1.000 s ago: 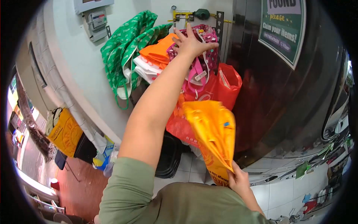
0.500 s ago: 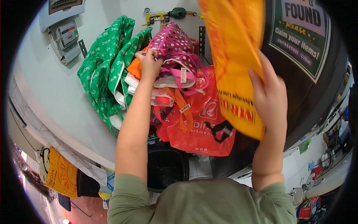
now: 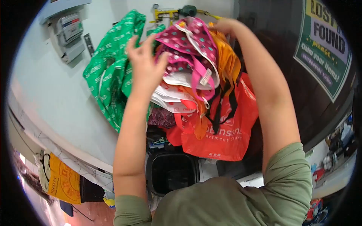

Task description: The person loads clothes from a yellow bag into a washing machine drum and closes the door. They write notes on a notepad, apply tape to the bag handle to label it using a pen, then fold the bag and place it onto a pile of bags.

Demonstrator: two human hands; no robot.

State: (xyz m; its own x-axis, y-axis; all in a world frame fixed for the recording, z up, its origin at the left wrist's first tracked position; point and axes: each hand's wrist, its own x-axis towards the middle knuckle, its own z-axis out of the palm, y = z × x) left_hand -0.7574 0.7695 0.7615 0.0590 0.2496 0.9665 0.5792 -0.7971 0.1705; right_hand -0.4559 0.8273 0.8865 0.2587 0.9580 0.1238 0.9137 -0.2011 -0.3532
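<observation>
My left hand [image 3: 148, 64] is raised with its fingers spread, between the green printed bag [image 3: 107, 75] and the pink polka-dot bag [image 3: 188, 60]; nothing is in it. At the top of the pile, my right hand [image 3: 225, 26] has its fingers closed at the upper end of the yellow-orange bag [image 3: 227, 56], which hangs behind and right of the polka-dot bag. Black straps [image 3: 217, 109] dangle from the yellow bag over a red department store bag [image 3: 226, 139]. White folded bags [image 3: 173, 98] with red print lie under the polka-dot one.
Below the pile stands a black bin [image 3: 173, 173]. An electric meter [image 3: 69, 28] is on the wall at left, and yellow pipework [image 3: 166, 15] runs above the bags. A lost-and-found poster [image 3: 326, 45] hangs on the dark surface at right. Another yellow bag [image 3: 64, 177] is at lower left.
My right hand has carried the yellow bag left and in behind the polka-dot bag. My left hand has let go of the polka-dot bag and opened. The view has shifted slightly.
</observation>
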